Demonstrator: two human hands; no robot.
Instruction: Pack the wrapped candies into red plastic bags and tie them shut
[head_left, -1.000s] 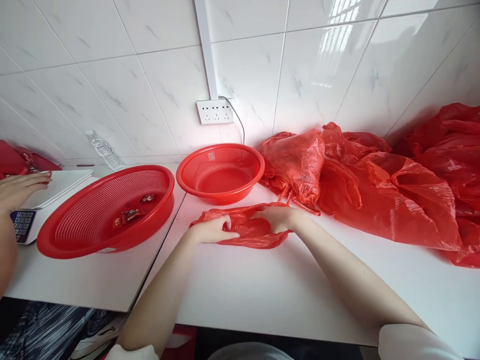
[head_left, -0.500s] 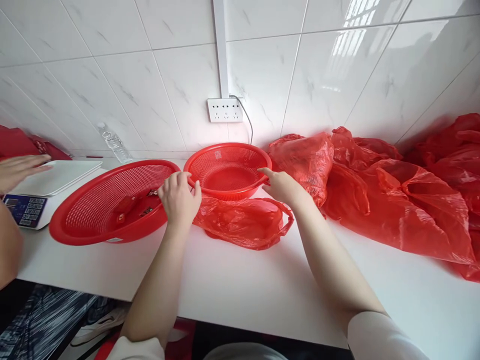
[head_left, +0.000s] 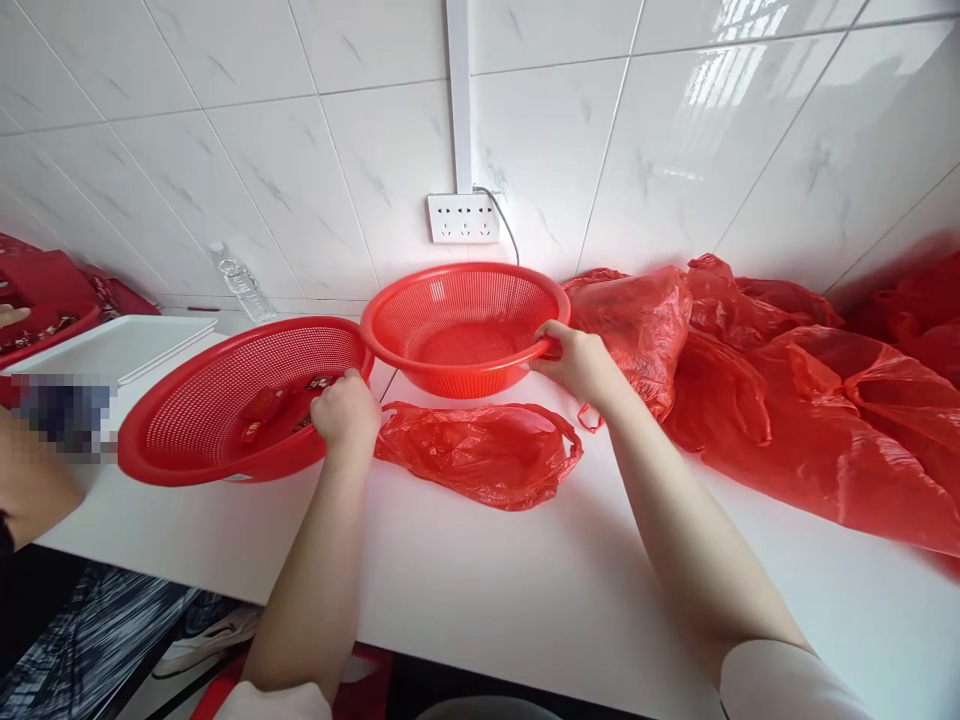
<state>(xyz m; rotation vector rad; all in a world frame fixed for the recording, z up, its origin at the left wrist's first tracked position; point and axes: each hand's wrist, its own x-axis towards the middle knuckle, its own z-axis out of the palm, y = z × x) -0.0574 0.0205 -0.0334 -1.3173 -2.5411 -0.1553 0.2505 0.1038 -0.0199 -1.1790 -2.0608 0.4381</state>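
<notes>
My right hand point(head_left: 576, 362) grips the right rim of a red perforated basket point(head_left: 461, 325), which is lifted and tilted just above the white table point(head_left: 525, 580). Closed in a fist, my left hand point(head_left: 346, 412) rests on the right rim of a larger red basket point(head_left: 240, 400) holding a few small red wrapped pieces point(head_left: 264, 408). A crumpled red plastic bag point(head_left: 480, 452) lies flat on the table between my hands, touched by neither.
A heap of red plastic bags point(head_left: 787, 380) fills the right side. At the left stand a white scale point(head_left: 105, 350), a plastic bottle point(head_left: 240, 285), more red bags and another person's arm point(head_left: 30, 480). A wall socket point(head_left: 463, 218) sits behind the baskets.
Both hands left the red bag and went to the baskets. My right hand closed on the smaller basket's rim and raised it; my left hand settled on the larger basket's rim.
</notes>
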